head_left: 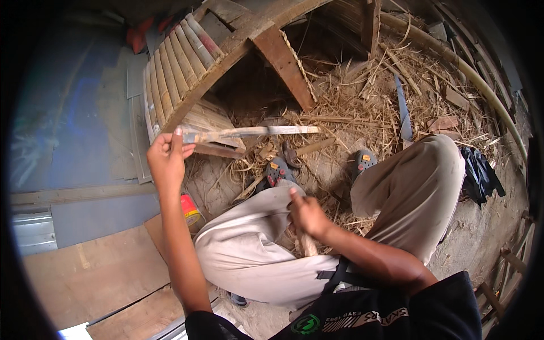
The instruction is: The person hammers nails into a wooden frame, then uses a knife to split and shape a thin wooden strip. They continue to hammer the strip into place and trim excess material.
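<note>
Out ahead on the left, my left hand (169,152) pinches one end of a long thin strip (272,131). The strip is brown and grey, looks like split bamboo or wood, and points away to the right. Over my lap, my right hand (310,218) is closed round a pale wooden stick or handle (307,245). Its lower end shows beneath the fist; whether it belongs to a tool cannot be seen. Beyond the strip stands a low wooden frame (226,51) with a row of bamboo slats (175,65) on its left.
Shavings (362,102) litter the ground around my shoes. A dark tool head (290,154) lies beside one shoe. A red and yellow can (190,209) stands by my left forearm. Boards (102,266) lie at left, a black plastic bag (480,174) at right, near a long curved pole (470,68).
</note>
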